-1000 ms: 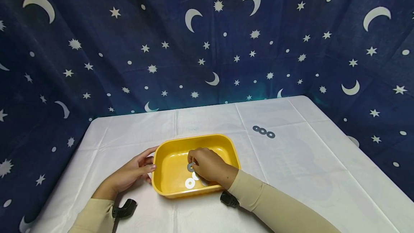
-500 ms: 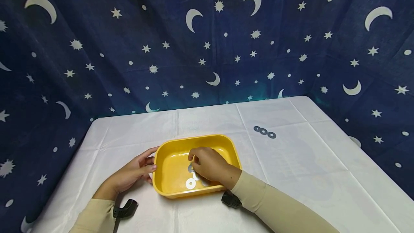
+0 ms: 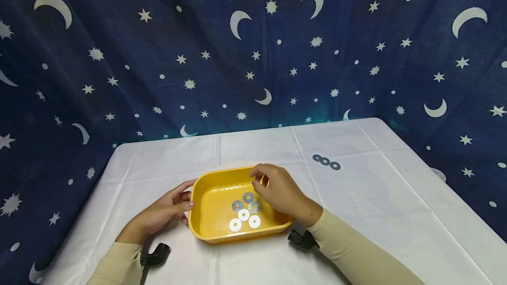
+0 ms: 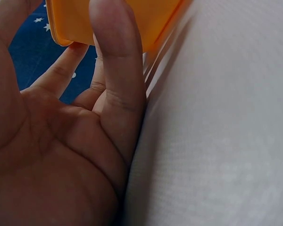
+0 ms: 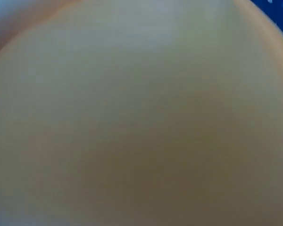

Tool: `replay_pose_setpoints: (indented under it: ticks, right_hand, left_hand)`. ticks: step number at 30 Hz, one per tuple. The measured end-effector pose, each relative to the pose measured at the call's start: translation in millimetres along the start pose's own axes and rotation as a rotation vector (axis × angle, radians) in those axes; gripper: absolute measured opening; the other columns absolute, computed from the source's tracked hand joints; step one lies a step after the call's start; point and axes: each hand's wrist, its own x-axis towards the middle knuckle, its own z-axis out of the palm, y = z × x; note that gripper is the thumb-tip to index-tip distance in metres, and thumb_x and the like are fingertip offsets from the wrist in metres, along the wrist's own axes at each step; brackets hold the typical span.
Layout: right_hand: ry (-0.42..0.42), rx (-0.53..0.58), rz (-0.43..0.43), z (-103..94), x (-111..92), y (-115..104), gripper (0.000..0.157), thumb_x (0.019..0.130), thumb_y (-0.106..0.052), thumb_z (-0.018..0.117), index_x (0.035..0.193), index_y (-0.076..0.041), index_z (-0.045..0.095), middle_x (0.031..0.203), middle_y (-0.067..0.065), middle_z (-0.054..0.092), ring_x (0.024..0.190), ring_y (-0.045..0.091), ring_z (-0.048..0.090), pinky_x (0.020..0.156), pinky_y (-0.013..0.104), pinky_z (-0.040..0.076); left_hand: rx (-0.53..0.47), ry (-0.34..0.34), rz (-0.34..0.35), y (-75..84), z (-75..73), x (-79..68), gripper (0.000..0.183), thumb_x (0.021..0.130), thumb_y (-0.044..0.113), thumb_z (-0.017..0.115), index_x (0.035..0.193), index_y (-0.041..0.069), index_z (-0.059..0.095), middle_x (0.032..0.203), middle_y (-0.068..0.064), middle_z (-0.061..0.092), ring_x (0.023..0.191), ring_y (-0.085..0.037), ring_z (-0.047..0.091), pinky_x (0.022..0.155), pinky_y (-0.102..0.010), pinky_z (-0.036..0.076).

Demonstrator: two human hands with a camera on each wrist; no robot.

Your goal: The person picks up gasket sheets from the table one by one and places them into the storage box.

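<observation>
Several flat, silver-grey washers (image 3: 243,215) lie loosely on the floor of a yellow rectangular tray (image 3: 211,237). My left hand (image 3: 162,210) rests against the tray's left side, fingers spread and touching its outer wall. The left wrist view shows this palm (image 4: 52,155) beside the tray's orange-looking side (image 4: 160,19). My right hand (image 3: 283,192) is over the tray's right part, thumb and index tips close together and the other fingers curled. I cannot tell whether a washer is between those fingertips. The right wrist view is a blur of tan and grey.
Three washers (image 3: 325,161) form a slanting row on the white tablecloth (image 3: 380,197), right of and beyond the tray. A dark blue curtain (image 3: 214,100) with moons and stars hangs behind the table. Black wrist straps (image 3: 156,256) show at both sleeves.
My right hand has risen from the tray's middle and moved right and away from me, uncovering more washers. The left hand stays at the tray's side.
</observation>
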Motion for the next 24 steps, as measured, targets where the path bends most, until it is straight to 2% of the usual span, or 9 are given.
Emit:
replay_pose_setpoints:
  ticks: [7,17,24]
  right_hand:
    - [0.056,-0.002,0.046,-23.8,-3,20,0.011,0.090,-0.006,0.068,0.101,-0.008,0.070,0.087,-0.002,0.066,0.076,0.013,0.056,0.070,0.027,0.054]
    - [0.089,-0.044,0.157,-47.1,-3,48,0.013,0.093,-0.012,0.066,0.105,-0.009,0.071,0.089,0.001,0.067,0.079,0.017,0.057,0.070,0.027,0.051]
    - [0.124,-0.055,0.167,-59.5,-2,72,0.013,0.093,-0.010,0.064,0.105,-0.008,0.070,0.086,0.005,0.068,0.076,0.019,0.058,0.066,0.029,0.050]
  left_hand:
    - [-0.007,-0.011,0.004,-1.1,-0.5,-1.6,0.066,0.102,0.013,0.055,0.158,0.012,0.022,0.134,-0.019,0.055,0.095,-0.019,0.065,0.072,-0.034,0.059]
    - [-0.004,-0.011,0.004,-1.1,-0.5,-1.7,0.065,0.102,0.014,0.055,0.158,0.012,0.022,0.136,-0.020,0.053,0.097,-0.020,0.065,0.073,-0.033,0.059]
    - [-0.001,-0.005,-0.009,2.4,0.2,-0.5,0.065,0.102,0.014,0.056,0.158,0.014,0.023,0.135,-0.017,0.054,0.096,-0.020,0.065,0.072,-0.033,0.059]
